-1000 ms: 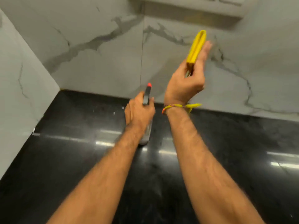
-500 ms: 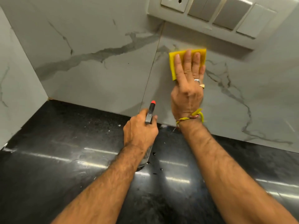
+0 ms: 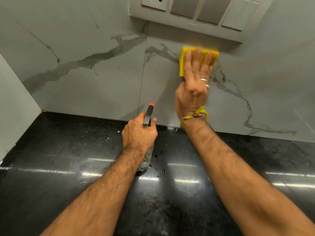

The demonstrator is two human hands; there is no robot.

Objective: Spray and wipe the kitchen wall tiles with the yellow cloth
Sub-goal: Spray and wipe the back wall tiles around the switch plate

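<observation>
1. In the head view, the wall tiles (image 3: pixel 95 68) were pale grey marble-look slabs crossed by dark veins, with a thin vertical joint running down the back wall
2. A second tiled wall (image 3: pixel 15 106) met the back wall at a corner on the left
3. A white switch panel (image 3: pixel 196 12) sat at the top of the back wall, showing a socket and several flat rockers
4. The table (image 3: pixel 68 167) was glossy black stone, speckled, with streaks of reflected light and a few small crumbs or droplets near its middle
5. The right hand (image 3: pixel 192 89) pressed the yellow cloth (image 3: pixel 183 62) flat against the back wall just below the switch panel, fingers straight and spread; both were slightly blurred
6. Two rings showed on one of its fingers, and a yellow thread band (image 3: pixel 196 116) circled the wrist
7. The left hand (image 3: pixel 139 135) was wrapped around a clear spray bottle (image 3: pixel 148 114) with a black head and red nozzle tip pointing at the wall
8. The bottle's base stood at or just above the table; I could not tell which
</observation>
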